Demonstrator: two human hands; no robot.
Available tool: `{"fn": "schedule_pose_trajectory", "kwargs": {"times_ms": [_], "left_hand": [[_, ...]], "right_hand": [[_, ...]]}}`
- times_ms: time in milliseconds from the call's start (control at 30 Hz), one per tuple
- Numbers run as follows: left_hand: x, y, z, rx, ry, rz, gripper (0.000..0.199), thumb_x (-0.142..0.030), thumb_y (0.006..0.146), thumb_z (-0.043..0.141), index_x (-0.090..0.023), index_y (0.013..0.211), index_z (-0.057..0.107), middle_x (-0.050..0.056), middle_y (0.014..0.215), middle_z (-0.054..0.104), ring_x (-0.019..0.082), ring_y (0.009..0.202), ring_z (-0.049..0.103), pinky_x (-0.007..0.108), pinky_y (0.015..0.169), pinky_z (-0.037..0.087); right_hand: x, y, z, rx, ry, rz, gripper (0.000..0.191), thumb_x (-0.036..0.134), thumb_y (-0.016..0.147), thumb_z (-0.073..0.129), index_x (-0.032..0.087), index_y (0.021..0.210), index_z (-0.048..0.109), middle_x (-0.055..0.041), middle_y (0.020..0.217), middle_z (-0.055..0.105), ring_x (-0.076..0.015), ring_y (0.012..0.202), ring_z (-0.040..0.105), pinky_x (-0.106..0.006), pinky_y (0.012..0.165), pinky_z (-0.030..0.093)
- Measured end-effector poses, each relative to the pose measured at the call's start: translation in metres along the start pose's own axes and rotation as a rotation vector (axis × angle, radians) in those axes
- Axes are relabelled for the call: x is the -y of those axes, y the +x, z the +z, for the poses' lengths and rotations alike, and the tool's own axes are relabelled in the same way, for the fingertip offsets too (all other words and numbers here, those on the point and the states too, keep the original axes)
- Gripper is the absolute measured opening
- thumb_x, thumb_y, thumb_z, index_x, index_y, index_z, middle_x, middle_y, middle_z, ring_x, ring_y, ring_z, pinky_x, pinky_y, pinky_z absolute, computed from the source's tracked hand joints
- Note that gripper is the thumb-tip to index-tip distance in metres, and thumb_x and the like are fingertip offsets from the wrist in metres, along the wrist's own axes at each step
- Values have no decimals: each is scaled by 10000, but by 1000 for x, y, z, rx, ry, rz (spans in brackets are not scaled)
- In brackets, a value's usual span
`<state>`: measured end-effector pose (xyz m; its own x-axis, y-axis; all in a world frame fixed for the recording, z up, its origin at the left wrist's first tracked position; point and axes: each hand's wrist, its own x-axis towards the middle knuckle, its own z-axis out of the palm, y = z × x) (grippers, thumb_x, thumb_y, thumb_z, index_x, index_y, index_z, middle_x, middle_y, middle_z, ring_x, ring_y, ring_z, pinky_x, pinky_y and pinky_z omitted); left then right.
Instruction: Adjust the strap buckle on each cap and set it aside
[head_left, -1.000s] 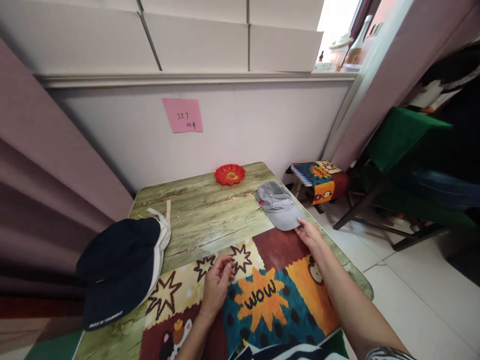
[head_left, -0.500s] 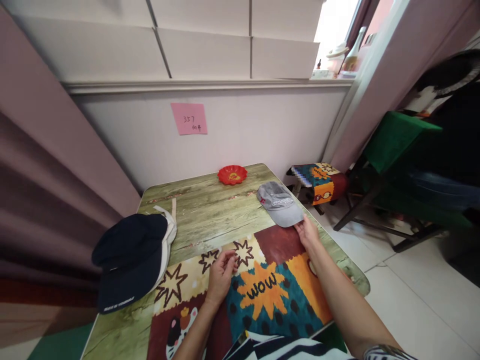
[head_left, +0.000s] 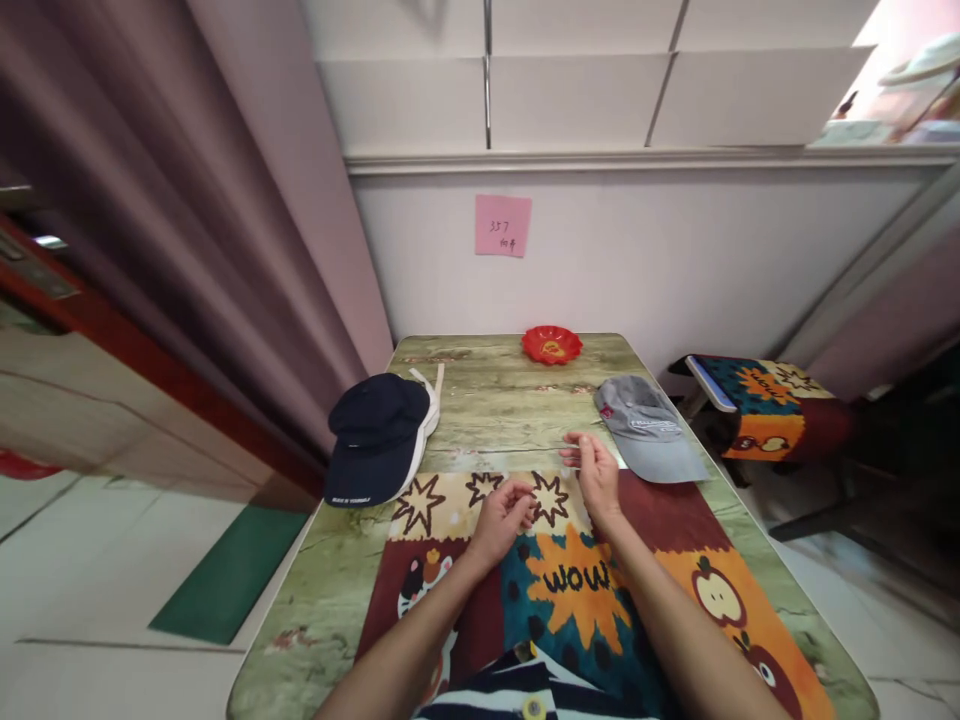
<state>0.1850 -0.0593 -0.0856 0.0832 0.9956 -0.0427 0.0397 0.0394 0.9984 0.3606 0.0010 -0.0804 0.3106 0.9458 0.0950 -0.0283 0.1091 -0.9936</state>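
Observation:
On the right side of the table lies a gray cap (head_left: 646, 428), its brim toward the near right. A navy cap (head_left: 381, 430) with white trim and ties rests at the left edge. My left hand (head_left: 506, 520) hovers over the colorful cloth (head_left: 675, 510), its fingers loosely curled and apart, holding nothing. Just left of the gray cap, my right hand (head_left: 594, 472) is raised with fingers spread, not touching the cap and holding nothing.
A red scalloped dish (head_left: 552, 345) sits at the back of the table, near the wall. A pink note (head_left: 503, 226) is stuck on the wall. At the right stands a stool (head_left: 772, 405) with a similar cloth. A purple curtain (head_left: 277, 180) hangs at the left.
My right hand has let go of the gray cap's brim and moved left, away from it. The view has turned left, showing more of the curtain and floor.

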Motion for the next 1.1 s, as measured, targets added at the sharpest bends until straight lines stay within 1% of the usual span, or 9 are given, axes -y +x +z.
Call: {"fn": "schedule_pose_trajectory", "kwargs": {"times_ms": [100, 200, 300, 400, 500, 600, 667, 833, 1100], "left_hand": [[-17, 8, -28, -99, 18, 38, 307, -430, 793, 650, -160, 938, 658, 51, 773, 700, 161, 614, 639, 274, 564, 524], [-52, 23, -87, -292, 79, 120, 310, -404, 778, 693, -171, 981, 667, 52, 892, 696, 159, 736, 637, 276, 696, 520], [-93, 41, -162, -711, 370, 313, 304, -388, 782, 691, -167, 991, 687, 28, 836, 663, 152, 716, 587, 275, 724, 493], [-120, 58, -227, -991, 668, 368, 299, -366, 814, 643, -167, 1031, 699, 36, 872, 658, 162, 736, 579, 302, 794, 492], [-124, 73, -263, -950, 867, 235, 322, -388, 772, 684, -164, 1000, 725, 74, 937, 683, 209, 817, 613, 343, 862, 489], [-113, 88, -273, -759, 935, 146, 464, -479, 732, 729, -153, 1063, 725, 120, 1033, 709, 258, 933, 640, 358, 895, 485], [-104, 98, -272, -706, 965, 100, 522, -501, 715, 746, -158, 1107, 719, 131, 1089, 716, 274, 982, 642, 360, 902, 479], [-92, 111, -266, -751, 994, 9, 325, -397, 783, 696, -173, 1011, 754, 112, 1005, 759, 268, 900, 672, 353, 823, 486], [-98, 110, -267, -737, 1046, 89, 224, -339, 807, 639, -183, 922, 751, 94, 937, 765, 257, 861, 680, 332, 803, 483]], "right_hand": [[-21, 1, 16, 61, -9, 87, 447, 596, 840, 597, 167, 916, 692, -47, 812, 729, -153, 644, 649, -244, 597, 518], [-31, -3, 17, 83, -34, 77, 406, 569, 777, 691, 176, 878, 710, -32, 760, 727, -150, 621, 630, -245, 628, 511], [-33, -7, 13, 103, -46, 66, 395, 566, 781, 691, 186, 886, 714, -40, 807, 738, -156, 644, 638, -255, 658, 509], [-33, -7, 12, 121, -70, 57, 383, 560, 797, 678, 191, 893, 712, -41, 815, 737, -164, 653, 644, -259, 655, 503], [-34, -6, 12, 136, -96, 48, 368, 551, 810, 669, 195, 891, 715, -41, 808, 737, -172, 670, 652, -260, 661, 498], [-36, -5, 11, 143, -115, 42, 375, 559, 816, 659, 198, 901, 717, -45, 818, 739, -177, 675, 656, -268, 671, 503], [-38, -5, 11, 148, -130, 36, 387, 567, 823, 647, 198, 914, 717, -47, 825, 741, -178, 675, 658, -273, 677, 508], [-42, -3, 9, 157, -175, 15, 402, 560, 850, 607, 191, 963, 717, -53, 831, 745, -178, 678, 659, -273, 680, 510], [-45, -2, 8, 182, -215, -17, 443, 572, 879, 549, 169, 980, 705, -81, 862, 749, -198, 699, 676, -294, 678, 517]]}}
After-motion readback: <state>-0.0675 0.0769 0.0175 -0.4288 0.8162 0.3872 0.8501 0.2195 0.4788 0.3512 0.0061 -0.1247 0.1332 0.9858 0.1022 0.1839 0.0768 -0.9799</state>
